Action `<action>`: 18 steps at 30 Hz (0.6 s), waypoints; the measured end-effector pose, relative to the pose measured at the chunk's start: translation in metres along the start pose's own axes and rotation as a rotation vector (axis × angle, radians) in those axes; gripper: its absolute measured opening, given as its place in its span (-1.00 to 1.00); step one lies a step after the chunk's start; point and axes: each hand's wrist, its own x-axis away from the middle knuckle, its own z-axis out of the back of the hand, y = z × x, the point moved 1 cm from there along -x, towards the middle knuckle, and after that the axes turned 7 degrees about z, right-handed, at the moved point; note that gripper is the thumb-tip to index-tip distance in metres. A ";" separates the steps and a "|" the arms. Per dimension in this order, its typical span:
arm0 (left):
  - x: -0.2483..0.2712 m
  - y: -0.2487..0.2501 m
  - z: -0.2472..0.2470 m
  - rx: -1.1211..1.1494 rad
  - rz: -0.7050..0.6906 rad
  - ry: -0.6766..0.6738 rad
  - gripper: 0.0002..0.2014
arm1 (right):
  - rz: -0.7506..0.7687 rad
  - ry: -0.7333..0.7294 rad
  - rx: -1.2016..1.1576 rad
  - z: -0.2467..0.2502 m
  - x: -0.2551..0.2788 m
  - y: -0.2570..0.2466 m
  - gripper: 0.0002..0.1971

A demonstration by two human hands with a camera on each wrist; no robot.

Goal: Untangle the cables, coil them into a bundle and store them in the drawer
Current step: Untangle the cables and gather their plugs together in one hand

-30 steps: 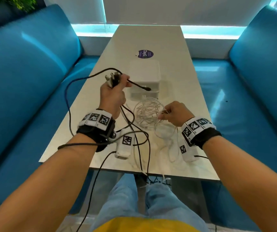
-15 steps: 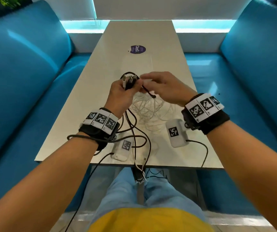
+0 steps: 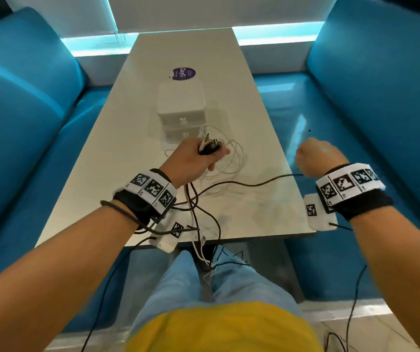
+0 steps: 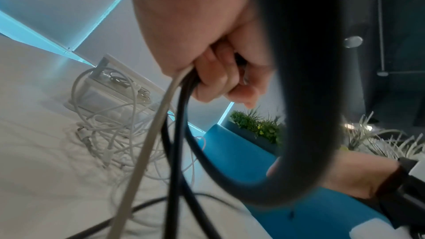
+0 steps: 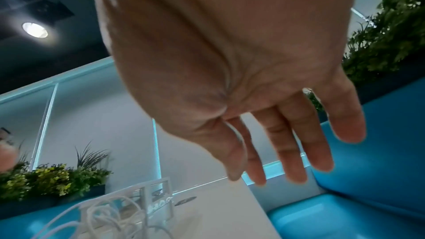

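My left hand (image 3: 198, 156) is raised over the middle of the table (image 3: 127, 148). It grips a bunch of black plugs and one pale cable end, and in the left wrist view its fingers (image 4: 218, 83) curl round black cable (image 4: 174, 152) and a pale one (image 4: 147, 143). A strand of black cable (image 3: 242, 185) runs right to the underside of my right hand (image 3: 315, 158), which hangs just past the table's right edge. There the right wrist view shows straight fingers (image 5: 294, 143) with no cable between them. A white cable tangle (image 3: 229, 158) lies before the small white drawer box (image 3: 181, 102).
Blue sofa benches flank the table on the left (image 3: 21, 110) and right (image 3: 381, 97). A purple sticker (image 3: 184, 73) lies beyond the drawer box. Loose cable ends (image 3: 204, 250) hang off the near edge over my knees. Planters (image 4: 255, 126) stand behind the seats.
My right hand left the plugs at my left hand and swung right past the table edge, with a black strand stretched out after it. The left hand sank slightly, still gripping the plugs.
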 end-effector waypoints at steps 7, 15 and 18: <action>0.001 -0.011 -0.008 -0.095 -0.002 -0.071 -0.77 | 0.615 -0.437 -0.240 -0.030 0.074 -0.095 -0.67; 0.001 -0.012 -0.003 -0.075 -0.014 -0.074 -0.76 | 0.555 -0.368 -0.219 -0.052 0.064 -0.118 -0.80; -0.001 -0.014 0.000 -0.087 -0.039 -0.090 -0.77 | 0.566 -0.079 -0.264 -0.003 0.049 -0.115 -0.78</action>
